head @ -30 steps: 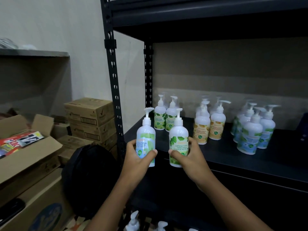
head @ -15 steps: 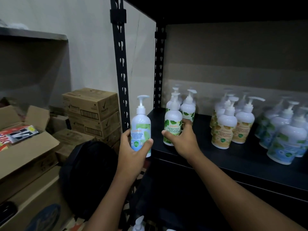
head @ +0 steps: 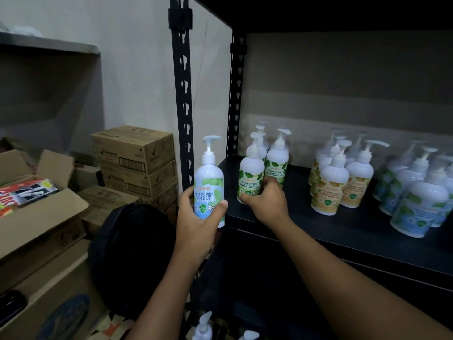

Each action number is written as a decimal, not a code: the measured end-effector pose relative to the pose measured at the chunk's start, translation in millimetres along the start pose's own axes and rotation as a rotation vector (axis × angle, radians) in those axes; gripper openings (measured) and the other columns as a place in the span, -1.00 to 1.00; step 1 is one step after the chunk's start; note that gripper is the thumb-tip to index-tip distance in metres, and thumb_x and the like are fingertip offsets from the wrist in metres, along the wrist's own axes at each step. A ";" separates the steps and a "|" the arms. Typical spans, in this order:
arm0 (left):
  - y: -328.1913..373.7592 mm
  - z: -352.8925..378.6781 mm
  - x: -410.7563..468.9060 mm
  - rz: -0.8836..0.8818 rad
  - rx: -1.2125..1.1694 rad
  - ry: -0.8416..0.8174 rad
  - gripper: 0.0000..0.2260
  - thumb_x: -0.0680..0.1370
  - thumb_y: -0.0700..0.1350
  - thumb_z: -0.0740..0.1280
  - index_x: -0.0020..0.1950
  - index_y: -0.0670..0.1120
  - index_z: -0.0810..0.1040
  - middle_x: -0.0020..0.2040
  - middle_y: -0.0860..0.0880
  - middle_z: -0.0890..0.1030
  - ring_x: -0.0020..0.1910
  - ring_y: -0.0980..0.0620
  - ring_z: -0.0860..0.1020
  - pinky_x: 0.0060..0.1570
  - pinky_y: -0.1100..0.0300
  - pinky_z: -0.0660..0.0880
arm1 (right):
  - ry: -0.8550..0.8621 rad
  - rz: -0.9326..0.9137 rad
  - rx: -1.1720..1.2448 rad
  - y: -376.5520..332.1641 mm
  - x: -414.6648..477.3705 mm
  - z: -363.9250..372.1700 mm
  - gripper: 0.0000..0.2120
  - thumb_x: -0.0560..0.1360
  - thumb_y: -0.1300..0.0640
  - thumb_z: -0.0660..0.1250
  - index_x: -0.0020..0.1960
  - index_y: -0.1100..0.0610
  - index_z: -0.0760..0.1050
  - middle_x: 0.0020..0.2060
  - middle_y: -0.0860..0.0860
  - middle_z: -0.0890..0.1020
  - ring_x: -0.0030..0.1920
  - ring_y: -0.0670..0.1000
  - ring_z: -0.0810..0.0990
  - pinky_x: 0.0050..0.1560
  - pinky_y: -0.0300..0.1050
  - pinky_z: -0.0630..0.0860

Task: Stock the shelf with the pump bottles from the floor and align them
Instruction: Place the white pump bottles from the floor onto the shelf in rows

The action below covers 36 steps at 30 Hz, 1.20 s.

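I could read the label on the Cool Mint bottle (head: 209,192): "ANTIBACTERIAL HAND WASH COOL MINT", with a "99.9%" badge beneath. The Maximum Protection bottle (head: 251,177), leaf-green, read "ANTIBACTERIAL HAND WASH MAXIMUM PROTECTION". The yellow-labelled bottles (head: 331,190) read "ANTIBACTERIAL HAND WASH ULTRA MOISTUR...", and the rest of that line curved out of sight. On the left, the top one of the stacked cartons (head: 133,148) was printed "Rexona".

I counted at least three green bottles in the left cluster on the shelf (head: 318,236). The far ones were too blurred to count. Two yellow ones stood at the front of the middle cluster, with more behind. The blue-labelled bottles (head: 416,200) crowded the right, and I could not tell their number. Two pump tops (head: 203,325) showed at the bottom edge, below the shelf.

The left hand (head: 196,224) was wrapped round the lower body of the Cool Mint bottle, thumb across its front. It held the bottle upright off the shelf, just beside the near-left post (head: 182,94). The right hand (head: 266,204) curled round the base of the Maximum Protection bottle, which stood on the shelf near its near-left corner.
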<state>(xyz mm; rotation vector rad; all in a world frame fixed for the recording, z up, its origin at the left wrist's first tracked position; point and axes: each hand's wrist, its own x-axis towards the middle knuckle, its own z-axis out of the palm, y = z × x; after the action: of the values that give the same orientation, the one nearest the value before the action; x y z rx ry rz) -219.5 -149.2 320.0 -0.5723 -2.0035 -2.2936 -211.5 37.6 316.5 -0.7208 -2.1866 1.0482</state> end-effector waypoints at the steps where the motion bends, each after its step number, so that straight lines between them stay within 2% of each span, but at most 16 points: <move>1: 0.7 -0.9 -0.3 0.001 0.001 0.004 -0.52 0.46 -0.12 0.55 0.27 0.05 0.41 0.00 0.02 0.61 -0.20 0.23 0.64 -0.25 0.32 0.58 | 0.005 0.000 -0.008 -0.8 1.3 1.5 -0.45 0.30 -0.05 0.57 0.18 0.10 0.45 0.12 0.06 0.60 0.02 0.08 0.62 -0.03 -0.04 0.56; 11: 1.1 -4.4 0.9 -0.018 -0.002 0.011 -0.52 0.46 -0.11 0.55 0.28 0.04 0.41 0.01 0.02 0.60 -0.19 0.21 0.64 -0.25 0.33 0.58 | 0.045 0.036 -0.073 -2.8 11.0 7.9 -0.48 0.32 -0.12 0.53 0.17 0.10 0.50 0.07 0.06 0.63 0.02 0.14 0.63 0.02 0.07 0.60; 16: 1.2 -3.5 0.4 -0.023 -0.003 0.006 -0.50 0.46 -0.11 0.55 0.31 0.02 0.40 0.02 0.01 0.59 -0.21 0.26 0.63 -0.29 0.36 0.56 | 0.054 0.047 -0.091 -1.8 12.4 9.6 -0.47 0.34 -0.14 0.50 0.19 0.11 0.49 0.07 0.06 0.62 0.04 0.16 0.62 0.03 0.09 0.61; 22: 2.1 -1.5 -1.4 -0.024 -0.022 0.005 -0.52 0.46 -0.13 0.55 0.28 0.02 0.41 0.02 -0.01 0.60 -0.16 0.15 0.64 -0.27 0.34 0.57 | 0.051 0.064 -0.092 -2.6 14.0 10.1 -0.47 0.36 -0.15 0.49 0.20 0.10 0.49 0.09 0.06 0.62 0.06 0.17 0.62 0.06 0.11 0.61; 27: 1.1 -1.2 -3.6 -0.024 -0.019 -0.009 -0.51 0.46 -0.13 0.55 0.29 0.02 0.41 0.01 0.00 0.61 -0.21 0.25 0.63 -0.27 0.35 0.57 | 0.049 0.078 -0.092 -2.1 15.8 10.2 -0.49 0.37 -0.14 0.49 0.20 0.10 0.49 0.10 0.06 0.62 0.08 0.18 0.62 0.09 0.12 0.60; 36: 1.7 -1.1 -9.0 -0.036 -0.012 -0.021 -0.52 0.46 -0.14 0.55 0.29 0.01 0.42 0.01 -0.01 0.61 -0.21 0.22 0.64 -0.29 0.34 0.55 | 0.040 0.091 -0.107 -2.8 19.1 8.9 -0.47 0.39 -0.16 0.49 0.22 0.12 0.48 0.16 0.07 0.60 0.18 0.18 0.57 0.16 0.12 0.56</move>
<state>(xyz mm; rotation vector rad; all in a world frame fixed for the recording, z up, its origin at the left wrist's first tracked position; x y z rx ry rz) -210.9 -152.5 318.7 -0.5687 -2.0268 -2.3312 -231.3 44.9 319.6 -0.8895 -2.2064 0.9588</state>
